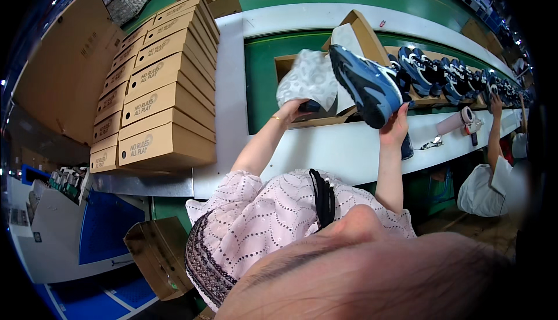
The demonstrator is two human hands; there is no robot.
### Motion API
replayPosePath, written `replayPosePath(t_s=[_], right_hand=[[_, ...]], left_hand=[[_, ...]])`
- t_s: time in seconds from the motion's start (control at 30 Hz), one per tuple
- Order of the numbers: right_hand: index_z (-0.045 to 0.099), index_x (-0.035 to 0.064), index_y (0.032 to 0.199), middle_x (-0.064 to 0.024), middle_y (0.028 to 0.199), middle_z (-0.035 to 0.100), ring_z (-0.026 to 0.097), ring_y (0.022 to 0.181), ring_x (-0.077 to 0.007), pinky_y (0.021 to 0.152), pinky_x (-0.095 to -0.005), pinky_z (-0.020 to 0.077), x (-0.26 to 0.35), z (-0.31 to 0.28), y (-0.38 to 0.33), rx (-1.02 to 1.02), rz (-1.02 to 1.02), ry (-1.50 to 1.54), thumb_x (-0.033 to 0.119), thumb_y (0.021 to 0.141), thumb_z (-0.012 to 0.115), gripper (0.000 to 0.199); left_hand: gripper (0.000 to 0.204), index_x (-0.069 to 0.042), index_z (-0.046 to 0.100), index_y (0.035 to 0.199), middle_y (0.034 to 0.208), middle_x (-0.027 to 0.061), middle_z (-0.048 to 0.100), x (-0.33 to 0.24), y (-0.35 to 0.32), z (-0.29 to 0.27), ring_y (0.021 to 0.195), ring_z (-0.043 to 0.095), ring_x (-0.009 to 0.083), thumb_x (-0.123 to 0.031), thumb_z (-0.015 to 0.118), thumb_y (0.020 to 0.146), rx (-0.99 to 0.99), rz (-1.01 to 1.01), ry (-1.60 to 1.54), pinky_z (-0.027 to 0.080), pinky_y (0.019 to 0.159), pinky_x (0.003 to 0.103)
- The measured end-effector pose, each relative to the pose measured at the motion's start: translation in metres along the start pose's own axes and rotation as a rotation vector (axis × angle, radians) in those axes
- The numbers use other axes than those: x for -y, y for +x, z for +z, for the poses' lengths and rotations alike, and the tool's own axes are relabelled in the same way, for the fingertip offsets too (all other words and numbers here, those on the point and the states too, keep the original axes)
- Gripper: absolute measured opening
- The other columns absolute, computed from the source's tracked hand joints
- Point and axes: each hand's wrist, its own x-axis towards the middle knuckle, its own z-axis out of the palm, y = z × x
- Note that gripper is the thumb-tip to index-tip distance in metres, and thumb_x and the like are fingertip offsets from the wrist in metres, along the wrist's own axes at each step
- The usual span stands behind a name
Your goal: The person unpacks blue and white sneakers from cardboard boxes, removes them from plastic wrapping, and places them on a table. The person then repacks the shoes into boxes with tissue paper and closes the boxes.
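My right hand grips a blue and black sneaker near its heel and holds it tilted above the bench, toe pointing away and sole toward the left. My left hand is closed around the dark end of a second shoe. White patterned tissue paper covers most of that shoe, so its upper is hidden. Both shoes are over an open cardboard shoebox, whose lid stands raised behind them, with white paper inside.
Closed shoeboxes are stacked in columns on the left. Several blue sneakers line the green belt to the right. A pink tumbler and keys lie on the white ledge. A co-worker's arm reaches in farther right.
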Motion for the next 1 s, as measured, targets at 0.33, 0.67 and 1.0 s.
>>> replayPosePath(t_s=[0.33, 0.67, 1.0], right_hand=[[0.045, -0.0003, 0.125, -0.0138, 0.126, 0.051, 0.048, 0.116, -0.0284, 0.100, -0.0427, 0.0349, 0.016, -0.006, 0.018, 0.017, 0.027, 0.005, 0.037, 0.092, 0.048, 0.051], [0.046, 0.0092, 0.128, -0.0125, 0.130, 0.048, 0.043, 0.120, -0.0332, 0.101, -0.0532, 0.0324, 0.077, -0.038, 0.021, -0.017, -0.216, 0.132, 0.050, 0.084, 0.054, 0.061], [0.053, 0.0129, 0.107, -0.0039, 0.107, 0.059, 0.055, 0.103, -0.0205, 0.091, -0.0355, 0.0422, 0.023, -0.032, 0.046, -0.140, -0.098, -0.033, 0.032, 0.083, 0.064, 0.032]], left_hand=[[0.088, -0.003, 0.023, 0.141, 0.145, 0.0082, 0.026, 0.018, -0.182, -0.076, 0.130, 0.030, 0.0167, -0.012, 0.075, 0.070, 0.644, -0.007, 0.329, 0.021, 0.107, 0.029], [0.077, -0.003, 0.037, 0.132, 0.135, 0.0226, 0.033, -0.029, -0.080, -0.012, 0.127, 0.031, 0.0358, -0.033, 0.072, 0.070, -0.297, 0.825, 1.352, 0.031, 0.104, 0.037], [0.070, -0.014, 0.042, 0.133, 0.137, 0.0130, 0.038, 0.005, -0.033, 0.014, 0.132, 0.027, 0.0304, -0.056, 0.055, 0.078, 0.129, 0.568, 1.584, 0.021, 0.107, 0.046]])
